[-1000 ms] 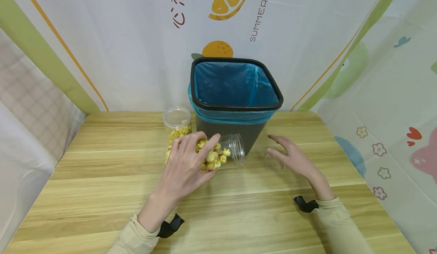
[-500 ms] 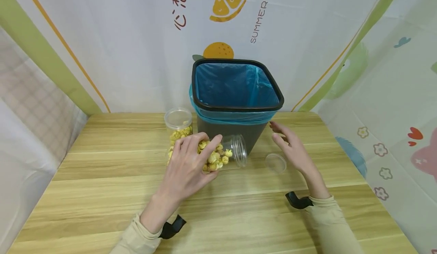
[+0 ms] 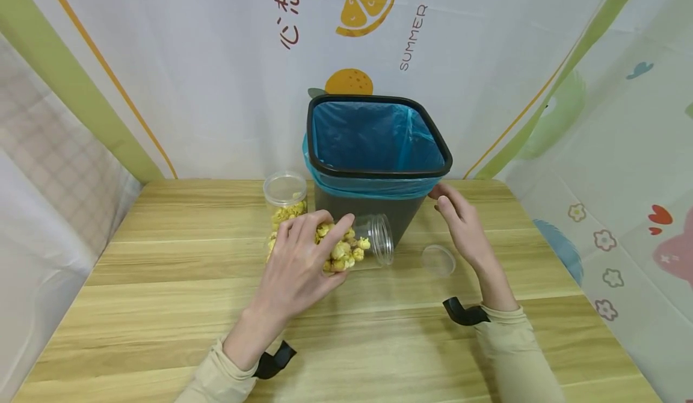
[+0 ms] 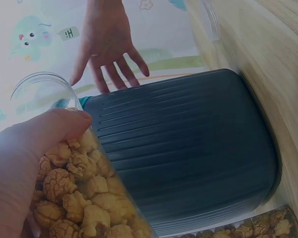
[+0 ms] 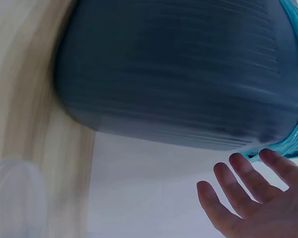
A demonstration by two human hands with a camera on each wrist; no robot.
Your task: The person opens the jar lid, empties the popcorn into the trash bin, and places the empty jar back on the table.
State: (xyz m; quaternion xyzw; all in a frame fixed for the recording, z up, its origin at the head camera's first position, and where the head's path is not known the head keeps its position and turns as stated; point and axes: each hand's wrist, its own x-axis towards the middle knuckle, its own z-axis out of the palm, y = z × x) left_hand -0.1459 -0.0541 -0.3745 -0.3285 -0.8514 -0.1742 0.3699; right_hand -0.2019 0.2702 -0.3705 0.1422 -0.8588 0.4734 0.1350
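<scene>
- Head view, nearest edge: two beige sleeves [image 3: 517, 343] with black straps [image 3: 465, 313] at the wrists reach over a wooden tabletop [image 3: 379, 343], pale yellow with brown streaks running crosswise.
- Left hand [image 3: 298, 261]: fingers and thumb grasp an uncapped clear jar [image 3: 373, 240] of popcorn, tipped on its side above the table's middle, mouth facing right.
- A clear round lid [image 3: 438, 260] lies flat on the wood, right of that mouth.
- Right hand [image 3: 465, 225]: empty, fingers loosely extended beside the bin's right side; whether they touch it, I cannot tell.
- Farther back, left, a lidded popcorn jar [image 3: 286, 195] stands upright beside a dark grey bin [image 3: 357, 203] with a black rim and blue liner [image 3: 373, 135].
- Behind the table hangs white fabric [image 3: 216, 90] printed with oranges, "SUMMER" and green stripes.
- On the right, another white cloth [image 3: 622, 168] shows flowers and hearts; on the left, pale checks.
</scene>
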